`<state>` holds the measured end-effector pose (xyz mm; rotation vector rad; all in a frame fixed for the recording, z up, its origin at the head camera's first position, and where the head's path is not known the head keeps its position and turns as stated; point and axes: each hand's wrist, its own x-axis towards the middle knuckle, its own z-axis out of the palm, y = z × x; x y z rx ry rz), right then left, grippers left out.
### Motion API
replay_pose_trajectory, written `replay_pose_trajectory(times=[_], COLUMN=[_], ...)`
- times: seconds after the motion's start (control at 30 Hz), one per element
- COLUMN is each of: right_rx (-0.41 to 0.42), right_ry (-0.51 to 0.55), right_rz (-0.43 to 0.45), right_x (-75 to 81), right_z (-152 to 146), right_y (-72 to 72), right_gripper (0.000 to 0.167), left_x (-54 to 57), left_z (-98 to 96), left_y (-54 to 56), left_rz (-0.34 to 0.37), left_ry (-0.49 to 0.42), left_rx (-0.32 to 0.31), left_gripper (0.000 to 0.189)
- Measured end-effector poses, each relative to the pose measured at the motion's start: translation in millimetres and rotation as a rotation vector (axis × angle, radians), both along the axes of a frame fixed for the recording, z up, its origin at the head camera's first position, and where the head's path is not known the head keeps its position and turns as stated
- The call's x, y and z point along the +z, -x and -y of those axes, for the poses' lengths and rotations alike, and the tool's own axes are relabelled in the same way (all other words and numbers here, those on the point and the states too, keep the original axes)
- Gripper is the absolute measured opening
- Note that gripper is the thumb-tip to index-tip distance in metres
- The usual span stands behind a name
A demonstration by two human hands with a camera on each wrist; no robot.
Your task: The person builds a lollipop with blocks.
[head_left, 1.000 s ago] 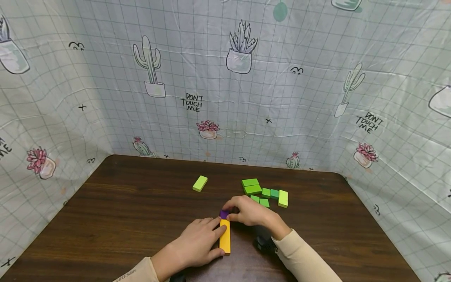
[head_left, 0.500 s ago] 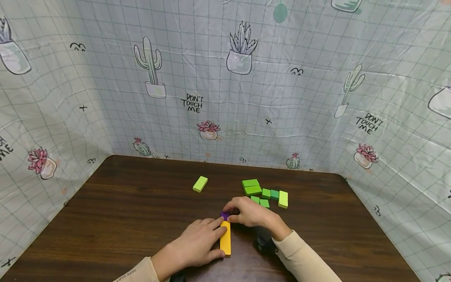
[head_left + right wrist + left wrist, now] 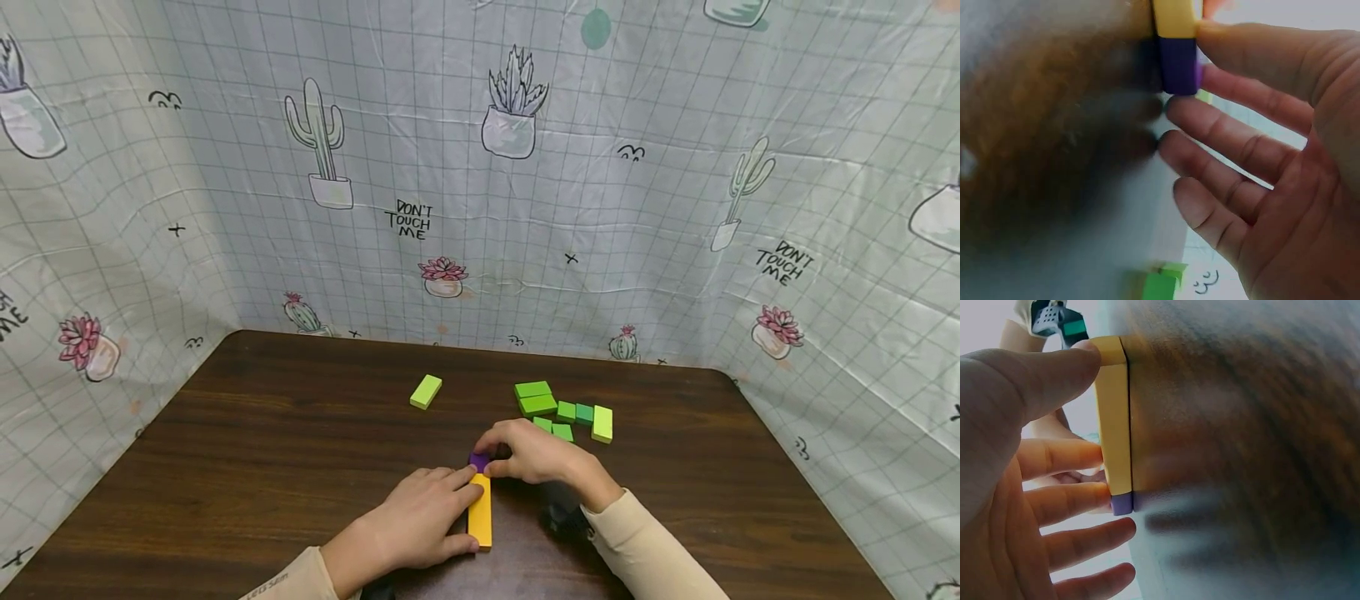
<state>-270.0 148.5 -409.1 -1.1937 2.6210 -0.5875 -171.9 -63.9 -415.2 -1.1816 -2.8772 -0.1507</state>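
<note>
A long yellow block [image 3: 482, 512] lies on the dark wooden table, pointing away from me. A purple block [image 3: 478, 460] sits end to end against its far end. My left hand [image 3: 416, 515] rests along the left side: the thumb touches the near end, the index finger lies on top, and another fingertip reaches the joint with the purple block. From the right, my right hand [image 3: 534, 450] pinches the purple block, thumb near the joint and index finger at the far side. In the right wrist view its other fingers [image 3: 1200, 203] extend beyond the purple block.
Behind my right hand are two larger green blocks [image 3: 537, 404], several small green ones [image 3: 567, 412] and a yellow-green block [image 3: 602, 424]. Another yellow-green block [image 3: 426, 392] lies apart, farther left. A printed cloth [image 3: 480, 208] hangs around the table's back and sides.
The yellow and purple blocks have slid slightly toward me, still end to end. Both hands stay on them in nearly the same pose.
</note>
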Motion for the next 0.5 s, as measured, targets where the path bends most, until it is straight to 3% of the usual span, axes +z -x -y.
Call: replay_pose_trajectory(times=[0.23, 0.5], right_rx=[-0.18, -0.295], right_ry=[0.037, 0.061], right_rz=[-0.067, -0.194], right_x=[12.0, 8.1], right_z=[-23.9, -51.8], right_y=[12.1, 28.3], right_gripper=[0.037, 0.037], left_x=[0.0, -0.2], left_z=[-0.7, -0.5], left_y=[-0.6, -1.2], left_rz=[0.001, -0.006], left_ry=[-0.004, -0.003], left_rx=[0.007, 0.011], left_gripper=[0.061, 0.06])
